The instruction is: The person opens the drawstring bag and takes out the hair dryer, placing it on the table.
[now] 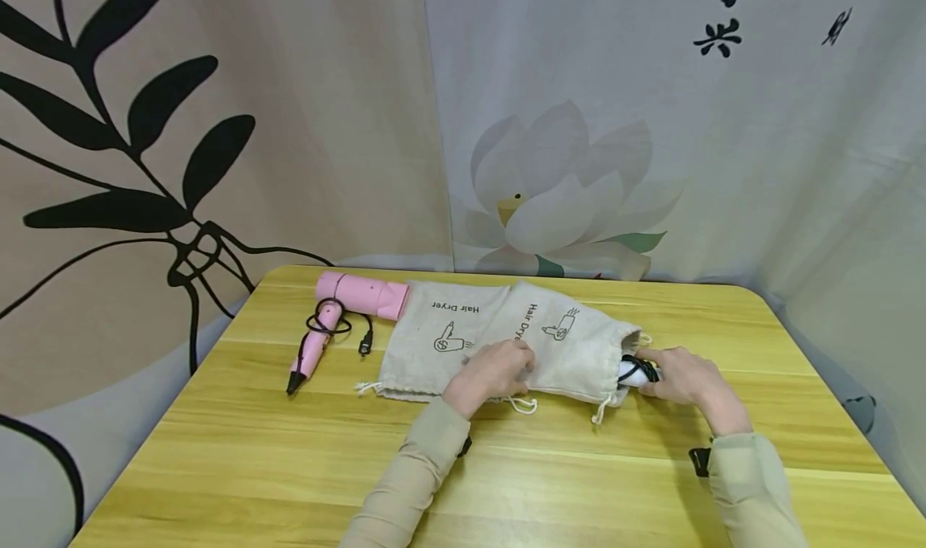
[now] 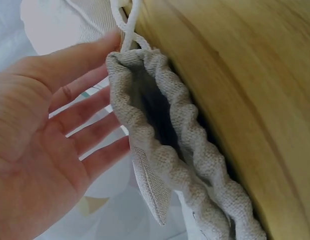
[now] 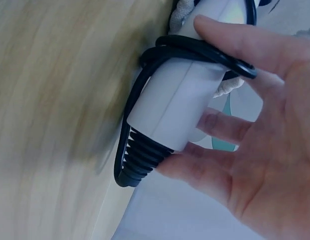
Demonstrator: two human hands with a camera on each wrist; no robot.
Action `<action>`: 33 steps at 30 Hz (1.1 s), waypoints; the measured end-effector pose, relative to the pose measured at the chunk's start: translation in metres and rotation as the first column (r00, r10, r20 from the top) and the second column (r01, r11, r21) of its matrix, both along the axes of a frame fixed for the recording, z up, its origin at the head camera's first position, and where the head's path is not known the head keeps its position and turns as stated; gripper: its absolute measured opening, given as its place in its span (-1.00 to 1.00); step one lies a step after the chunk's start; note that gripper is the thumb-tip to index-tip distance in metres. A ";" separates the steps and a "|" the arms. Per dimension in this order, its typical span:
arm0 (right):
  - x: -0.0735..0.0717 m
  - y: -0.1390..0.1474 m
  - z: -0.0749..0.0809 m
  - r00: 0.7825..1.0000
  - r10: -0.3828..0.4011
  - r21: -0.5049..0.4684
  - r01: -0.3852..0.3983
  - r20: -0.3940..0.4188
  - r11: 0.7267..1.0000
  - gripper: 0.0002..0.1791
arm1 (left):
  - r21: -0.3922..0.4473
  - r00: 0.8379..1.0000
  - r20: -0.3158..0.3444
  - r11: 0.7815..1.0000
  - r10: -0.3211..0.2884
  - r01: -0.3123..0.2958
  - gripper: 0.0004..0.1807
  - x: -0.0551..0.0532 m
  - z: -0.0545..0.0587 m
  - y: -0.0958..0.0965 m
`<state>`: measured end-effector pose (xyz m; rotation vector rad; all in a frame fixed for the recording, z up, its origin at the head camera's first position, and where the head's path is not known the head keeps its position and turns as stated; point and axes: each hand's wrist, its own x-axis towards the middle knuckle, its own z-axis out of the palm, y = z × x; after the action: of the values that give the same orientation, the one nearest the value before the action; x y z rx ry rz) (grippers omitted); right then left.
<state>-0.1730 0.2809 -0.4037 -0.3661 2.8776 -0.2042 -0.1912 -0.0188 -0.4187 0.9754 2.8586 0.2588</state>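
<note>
Two beige drawstring bags printed "Hair Dryer" lie side by side, the left bag point(image 1: 412, 315) partly under the right bag point(image 1: 579, 359). A white handle point(image 3: 175, 100) of a hair dryer, wrapped with black cord point(image 3: 190, 47), sticks out of the right bag's mouth; the rest is hidden inside. My right hand point(image 1: 683, 375) grips this handle, thumb on one side and fingers on the other. My left hand point(image 1: 495, 371) is at the bags where they overlap. In the left wrist view its fairly straight fingers touch cloth beside a gathered bag mouth point(image 2: 165, 120); their tips are hidden.
A pink hair dryer point(image 1: 362, 292) lies left of the bags, its black cord point(image 1: 331, 316) looped around the handle. White drawstrings point(image 1: 522, 406) trail onto the wooden table point(image 1: 579, 484). A printed curtain point(image 1: 347, 130) hangs behind the table's far edge.
</note>
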 end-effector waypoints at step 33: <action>0.001 0.001 -0.004 0.999 0.017 -0.013 -0.017 -0.031 1.000 -0.35 | 0.022 0.994 -0.108 1.000 0.016 -0.013 -0.90 -0.012 -0.007 -0.006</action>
<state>-0.1723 0.2816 -0.4072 -0.3996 2.9033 -0.2166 -0.2029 -0.0249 -0.4262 1.0029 2.9678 0.2454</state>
